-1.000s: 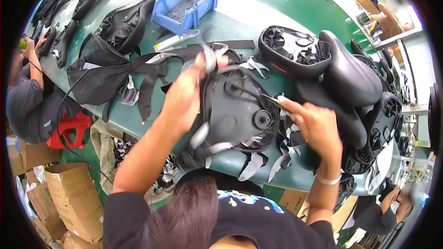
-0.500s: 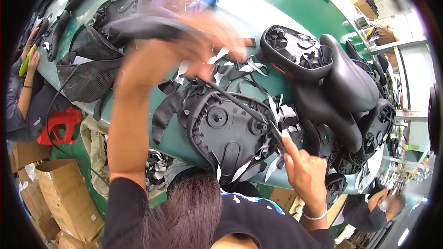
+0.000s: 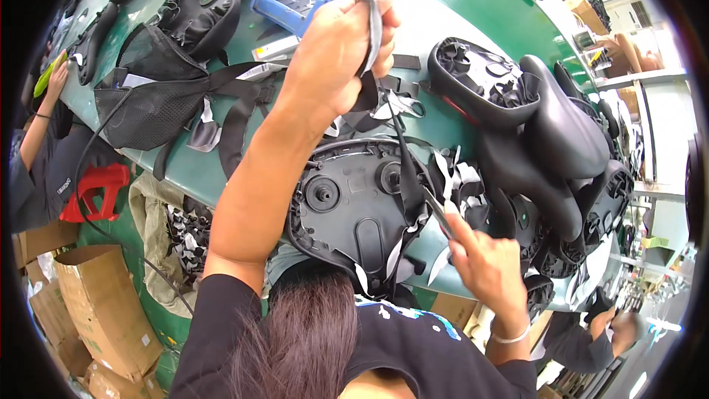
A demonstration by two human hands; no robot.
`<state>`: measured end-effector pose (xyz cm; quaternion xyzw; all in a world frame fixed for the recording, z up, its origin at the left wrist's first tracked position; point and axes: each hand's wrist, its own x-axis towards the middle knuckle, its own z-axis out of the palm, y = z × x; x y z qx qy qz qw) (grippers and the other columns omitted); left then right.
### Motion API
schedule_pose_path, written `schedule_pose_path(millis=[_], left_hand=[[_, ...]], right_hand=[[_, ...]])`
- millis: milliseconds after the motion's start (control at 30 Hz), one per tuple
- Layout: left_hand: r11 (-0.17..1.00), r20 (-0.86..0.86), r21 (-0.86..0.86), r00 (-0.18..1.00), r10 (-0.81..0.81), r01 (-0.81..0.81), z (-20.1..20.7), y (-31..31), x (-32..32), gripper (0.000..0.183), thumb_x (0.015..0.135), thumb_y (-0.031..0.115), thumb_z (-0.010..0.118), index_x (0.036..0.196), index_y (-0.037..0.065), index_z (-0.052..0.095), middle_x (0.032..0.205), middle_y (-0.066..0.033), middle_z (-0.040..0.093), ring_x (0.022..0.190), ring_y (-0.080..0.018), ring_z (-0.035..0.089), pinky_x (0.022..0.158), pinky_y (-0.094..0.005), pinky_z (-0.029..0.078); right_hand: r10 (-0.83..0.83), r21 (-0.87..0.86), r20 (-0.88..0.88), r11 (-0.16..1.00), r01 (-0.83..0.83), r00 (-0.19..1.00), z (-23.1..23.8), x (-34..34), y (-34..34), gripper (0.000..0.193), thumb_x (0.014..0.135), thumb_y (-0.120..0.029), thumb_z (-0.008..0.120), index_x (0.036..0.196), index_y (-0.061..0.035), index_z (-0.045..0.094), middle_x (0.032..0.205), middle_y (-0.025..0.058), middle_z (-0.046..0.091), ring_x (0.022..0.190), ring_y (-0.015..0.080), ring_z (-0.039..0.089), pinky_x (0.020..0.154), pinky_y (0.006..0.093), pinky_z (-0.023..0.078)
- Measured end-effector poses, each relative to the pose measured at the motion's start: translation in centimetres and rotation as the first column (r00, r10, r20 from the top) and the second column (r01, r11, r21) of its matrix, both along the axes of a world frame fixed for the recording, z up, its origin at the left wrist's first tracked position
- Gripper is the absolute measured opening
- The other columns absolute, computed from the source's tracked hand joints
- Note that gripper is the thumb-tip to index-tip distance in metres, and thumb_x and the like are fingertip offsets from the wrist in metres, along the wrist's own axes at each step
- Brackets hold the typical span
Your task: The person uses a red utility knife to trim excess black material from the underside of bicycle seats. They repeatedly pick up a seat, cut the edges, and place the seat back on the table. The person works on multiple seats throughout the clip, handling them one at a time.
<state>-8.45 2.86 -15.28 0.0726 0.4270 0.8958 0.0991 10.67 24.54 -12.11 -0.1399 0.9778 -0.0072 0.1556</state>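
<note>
1. While the right hand (image 3: 490, 270) is clamped on a slim blade (image 3: 439, 214), a black seat shell (image 3: 343, 214) lies beside it, hollow side up, at the near edge of the counter (image 3: 193, 177).
2. Left hand (image 3: 321, 63), raised beyond the shell, is closed on a grey-black strip (image 3: 374, 29) running down toward it.
3. Black mesh bag (image 3: 159, 111), left: white label (image 3: 135, 80) noted; print illegible.
4. Blue bin (image 3: 288, 21), farther off: dark pieces inside.
</note>
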Motion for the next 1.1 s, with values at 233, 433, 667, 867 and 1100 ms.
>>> schedule_pose_path(millis=[233, 433, 667, 867, 1100], left_hand=[[0.764, -0.304, 0.535, 0.762, 0.571, -0.36, 4.9, -5.6, 2.6, 0.009, 0.082, 0.007, 0.052, 0.074, 0.004, 0.049, 0.062, -0.003, 0.048, 0.055, -0.0125, 0.045, 0.055, -0.0278, 0.04], [-0.101, -0.762, 0.086, -0.131, 0.635, -0.991, 3.6, -9.0, 5.5, 0.015, 0.085, 0.014, 0.047, 0.08, 0.002, 0.055, 0.079, -0.0148, 0.061, 0.067, -0.0254, 0.06, 0.065, -0.0359, 0.048], [0.069, -0.148, -0.989, 0.94, -0.308, -0.133, -2.5, -3.6, 5.8, 0.032, 0.078, 0.031, 0.074, 0.093, 0.003, 0.067, 0.085, -0.015, 0.067, 0.079, -0.0297, 0.062, 0.074, -0.0387, 0.048], [0.653, 0.122, -0.678, 0.928, -0.353, 0.338, -7.3, -5.5, 0.7, 0.027, 0.088, 0.032, 0.064, 0.086, 0.006, 0.065, 0.071, 0.0078, 0.053, 0.062, -0.0017, 0.042, 0.05, -0.0197, 0.033], [0.821, -0.055, -0.569, 0.993, -0.102, 0.053, -2.7, -5.8, -11.4, 0.028, 0.092, 0.031, 0.058, 0.085, 0.004, 0.065, 0.069, 0.0003, 0.058, 0.058, -0.0059, 0.048, 0.056, -0.0232, 0.041]], right_hand=[[-0.553, -0.517, 0.547, 0.368, 0.773, 0.628, -3.2, 7.9, -1.8, 0.054, 0.093, -0.014, 0.055, 0.142, -0.014, 0.033, 0.068, 0.009, 0.064, 0.049, 0.0193, 0.062, 0.052, 0.0327, 0.05], [-0.2, -0.679, 0.68, 0.191, 0.709, 0.706, -6.0, 11.4, 0.5, 0.062, 0.088, -0.006, 0.059, 0.143, -0.0114, 0.032, 0.094, 0.0093, 0.064, 0.065, 0.0106, 0.059, 0.056, 0.0291, 0.05], [-0.47, -0.905, 0.148, 0.29, 0.311, 0.87, -10.2, 0.4, -1.7, 0.097, 0.068, -0.022, 0.084, 0.141, 0.0039, 0.026, 0.122, 0.0163, 0.048, 0.107, 0.0179, 0.054, 0.086, 0.032, 0.048], [-0.684, -0.95, -0.007, 0.232, 0.209, 0.729, -1.6, -7.0, 0.5, 0.051, 0.079, -0.015, 0.071, 0.124, -0.0006, 0.053, 0.074, 0.0072, 0.063, 0.058, 0.0095, 0.058, 0.057, 0.0235, 0.049], [-0.656, -0.728, -0.137, 0.575, 0.374, 0.742, -4.5, -12.4, 2.9, 0.046, 0.081, -0.022, 0.063, 0.125, -0.01, 0.055, 0.07, 0.0173, 0.063, 0.057, 0.0291, 0.064, 0.063, 0.0366, 0.05]])
